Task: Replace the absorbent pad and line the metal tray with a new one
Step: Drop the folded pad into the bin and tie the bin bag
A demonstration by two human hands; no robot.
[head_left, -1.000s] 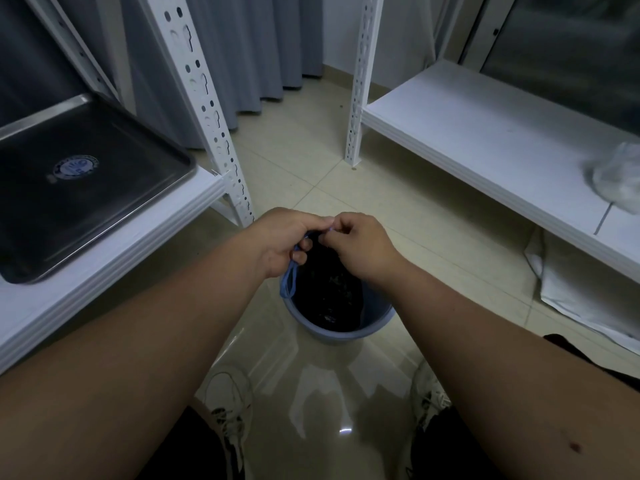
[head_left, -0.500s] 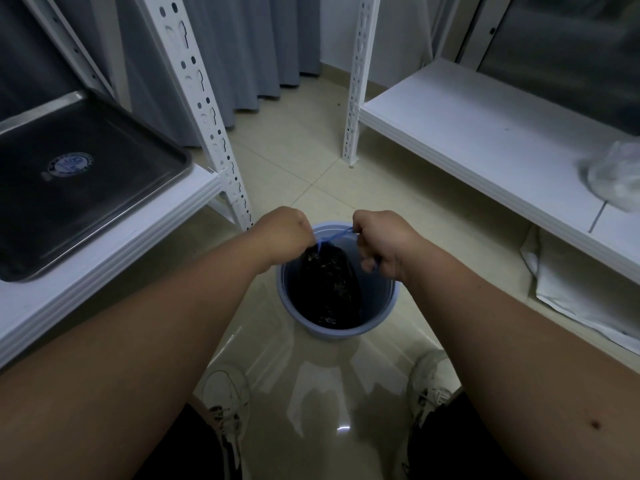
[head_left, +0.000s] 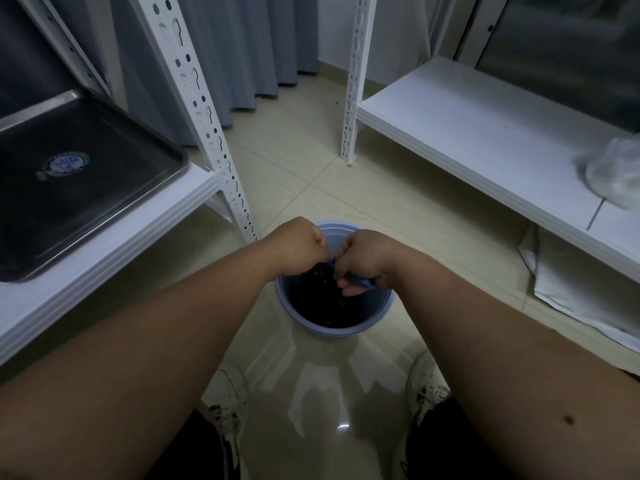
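The empty metal tray [head_left: 104, 192] lies on the white shelf at the left, a round sticker on its dark bottom. On the floor between my feet stands a blue bin [head_left: 334, 332] lined with a black bag [head_left: 325, 308]. My left hand [head_left: 299, 247] and my right hand [head_left: 365, 261] sit close together over the bin's mouth, both curled. The right hand pinches the bag's blue drawstring [head_left: 360, 281]. The left hand grips the other end of it at the bag's neck. I can see no absorbent pad in the tray.
A crumpled clear plastic bag [head_left: 614, 174] lies on the white shelf [head_left: 467, 133] at the right. Under that shelf a white sheet [head_left: 581, 292] rests on the tiled floor. A perforated white upright [head_left: 204, 133] stands just left of the bin. My shoes [head_left: 230, 396] flank the floor below it.
Half a second ago my hands were pulled apart with the blue drawstring stretched between them. They have come back together, lower, over the bin.
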